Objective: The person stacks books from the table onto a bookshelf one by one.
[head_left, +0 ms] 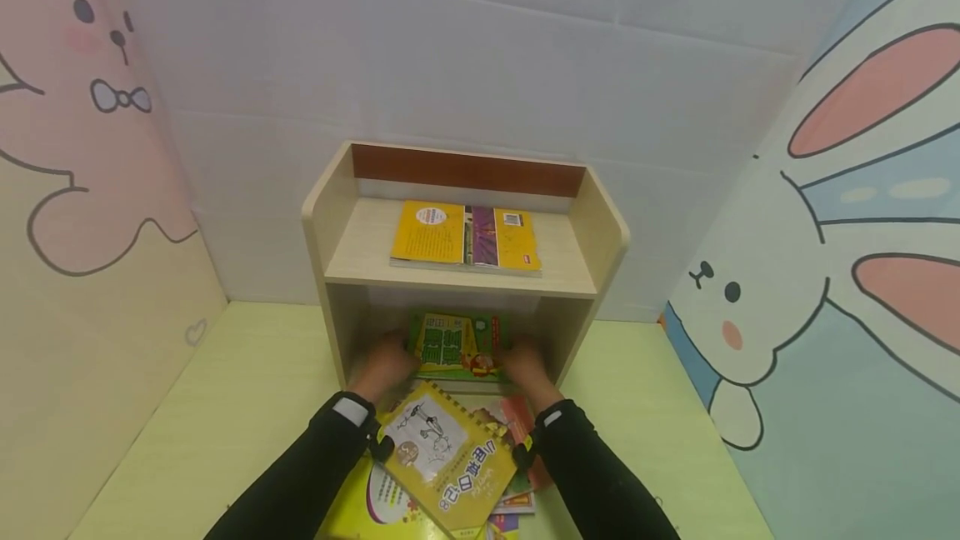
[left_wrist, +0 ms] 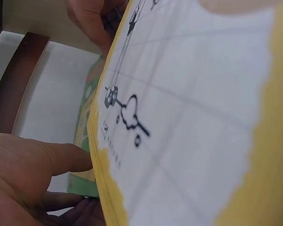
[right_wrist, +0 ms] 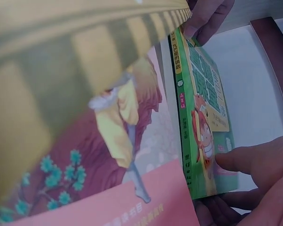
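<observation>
A green book [head_left: 448, 343] with yellow lettering lies cover up in the lower compartment of a small wooden shelf [head_left: 462, 284]. My left hand [head_left: 384, 367] holds its left end and my right hand [head_left: 529, 370] its right end. In the right wrist view, the right thumb rests on the cover while the other fingers go under the green book [right_wrist: 205, 117]. The left wrist view has my left hand [left_wrist: 26, 174] gripping likewise, its fingers partly hidden. Just before the shelf, a yellow book [head_left: 450, 457] with a sketch on its cover lies slantwise below my wrists.
Atop the shelf lies a yellow and purple book [head_left: 467, 237]. Beneath the slanted book are other books, among them a bright yellow one [head_left: 382, 507] and a pink-red one [head_left: 517, 415]. Side panels of the shelf stand close outside both hands. A pale wall rises behind.
</observation>
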Tool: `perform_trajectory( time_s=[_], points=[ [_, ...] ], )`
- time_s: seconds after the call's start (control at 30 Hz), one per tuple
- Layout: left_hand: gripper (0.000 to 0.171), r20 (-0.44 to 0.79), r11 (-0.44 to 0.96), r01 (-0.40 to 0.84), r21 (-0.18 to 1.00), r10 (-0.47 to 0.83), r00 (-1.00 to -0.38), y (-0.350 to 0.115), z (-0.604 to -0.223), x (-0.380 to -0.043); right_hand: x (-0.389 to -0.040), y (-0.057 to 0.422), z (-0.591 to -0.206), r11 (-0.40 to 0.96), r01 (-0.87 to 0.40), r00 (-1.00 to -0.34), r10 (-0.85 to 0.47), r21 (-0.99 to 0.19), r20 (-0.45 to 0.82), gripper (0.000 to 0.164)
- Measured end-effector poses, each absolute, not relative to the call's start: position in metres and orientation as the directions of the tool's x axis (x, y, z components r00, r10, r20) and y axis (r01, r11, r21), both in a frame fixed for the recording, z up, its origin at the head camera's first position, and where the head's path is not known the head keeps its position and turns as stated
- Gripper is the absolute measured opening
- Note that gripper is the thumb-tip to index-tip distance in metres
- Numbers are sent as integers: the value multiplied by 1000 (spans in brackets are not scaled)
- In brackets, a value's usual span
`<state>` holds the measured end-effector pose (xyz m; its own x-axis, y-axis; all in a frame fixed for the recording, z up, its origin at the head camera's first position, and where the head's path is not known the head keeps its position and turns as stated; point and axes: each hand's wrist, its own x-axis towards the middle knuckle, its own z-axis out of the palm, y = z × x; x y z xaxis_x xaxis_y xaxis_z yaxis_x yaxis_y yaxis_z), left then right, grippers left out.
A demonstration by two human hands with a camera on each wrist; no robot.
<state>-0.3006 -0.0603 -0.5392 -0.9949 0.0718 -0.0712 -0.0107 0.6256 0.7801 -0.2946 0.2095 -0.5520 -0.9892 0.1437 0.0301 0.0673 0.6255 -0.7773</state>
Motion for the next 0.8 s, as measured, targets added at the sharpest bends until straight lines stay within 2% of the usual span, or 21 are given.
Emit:
perform_trajectory(
  time_s=[0.27, 0.6, 0.8],
  points=[
    [46, -63, 651, 5, 759, 81, -995, -56, -533, -298, -293, 207, -545, 665, 65, -990, 136, -744, 36, 32],
    [60, -107, 617, -37, 786, 77, -991, -55, -530, -296, -299, 212, -557, 641, 93, -987, 158, -762, 13, 42],
    [66, -106, 640, -32, 768, 78, -991, -58, -529, -293, -286, 209, -539, 647, 96, -989, 146, -757, 0, 43]
  ],
)
